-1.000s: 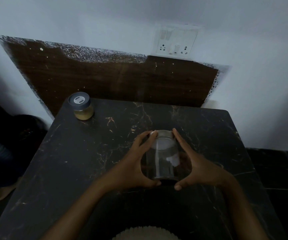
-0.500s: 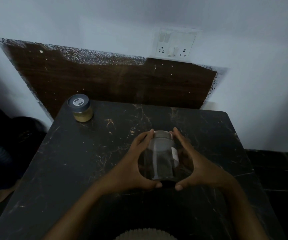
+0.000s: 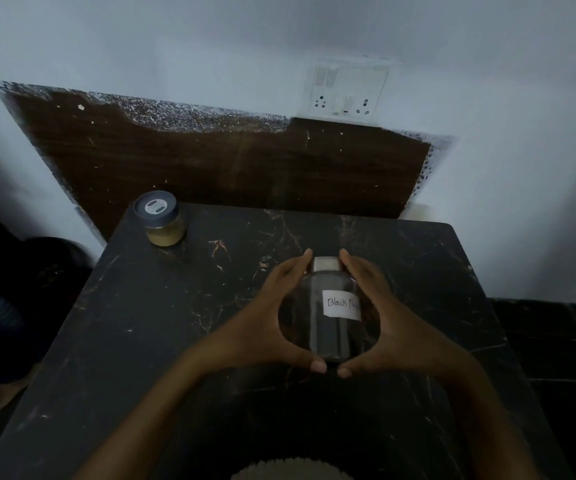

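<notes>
I clasp the jar (image 3: 317, 330) between my left hand (image 3: 262, 327) and right hand (image 3: 395, 329), fingers curled round its sides, at mid tabletop (image 3: 175, 323), label (image 3: 342, 304) facing me. I judge I'm reading it; next, one hand should shift to the lid (image 3: 326, 264).

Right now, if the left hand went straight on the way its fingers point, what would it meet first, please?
The left hand holds the jar, fingers aimed away and slightly right. Past its fingertips lies bare table, then probably the dark wooden panel, though depth is unclear.
</notes>
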Available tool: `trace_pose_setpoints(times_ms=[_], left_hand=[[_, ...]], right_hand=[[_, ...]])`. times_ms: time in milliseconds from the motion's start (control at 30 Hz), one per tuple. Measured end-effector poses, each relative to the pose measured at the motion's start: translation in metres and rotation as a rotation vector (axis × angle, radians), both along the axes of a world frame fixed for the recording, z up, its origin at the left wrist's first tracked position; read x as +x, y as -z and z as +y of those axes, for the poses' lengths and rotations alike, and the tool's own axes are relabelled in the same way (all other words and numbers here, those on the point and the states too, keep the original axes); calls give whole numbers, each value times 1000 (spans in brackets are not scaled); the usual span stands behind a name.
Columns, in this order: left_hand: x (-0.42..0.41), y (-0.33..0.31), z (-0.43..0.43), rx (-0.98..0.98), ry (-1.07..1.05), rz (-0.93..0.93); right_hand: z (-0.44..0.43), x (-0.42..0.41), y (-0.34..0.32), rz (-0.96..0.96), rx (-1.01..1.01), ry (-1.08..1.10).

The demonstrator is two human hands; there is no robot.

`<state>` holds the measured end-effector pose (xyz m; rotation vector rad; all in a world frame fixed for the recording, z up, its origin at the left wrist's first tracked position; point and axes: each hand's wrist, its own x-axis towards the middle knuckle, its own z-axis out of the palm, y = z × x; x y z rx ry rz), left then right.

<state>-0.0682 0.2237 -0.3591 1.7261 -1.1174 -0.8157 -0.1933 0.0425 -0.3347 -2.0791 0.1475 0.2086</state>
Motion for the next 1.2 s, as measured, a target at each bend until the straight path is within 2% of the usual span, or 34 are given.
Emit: trace_pose_setpoints(times_ms=[200, 367, 533, 667, 767, 933, 1067, 1200], left_hand=[[4, -10, 5, -104, 9, 193], [4, -14, -1, -20, 75, 180], [1, -26, -18, -42, 98, 151], [7, -50, -41, -98, 113, 54], [16, -86, -63, -178, 141, -50], [31, -163, -100, -314, 216, -173], [39, -235, -134, -410, 211, -401], [37, -301, -169, -519, 294, -607]], right_hand=[[-9, -8, -11, 42, 144, 30], [-4, -5, -17, -47, -20, 83], [-10, -10, -32, -104, -110, 118], [-27, -16, -60, -156, -209, 136], [-43, -15, -91, -224, -197, 190], [-73, -9, -146, -451, -210, 244], [-99, -4, -207, -631, -352, 272], [-119, -4, -264, -818, -655, 334]])
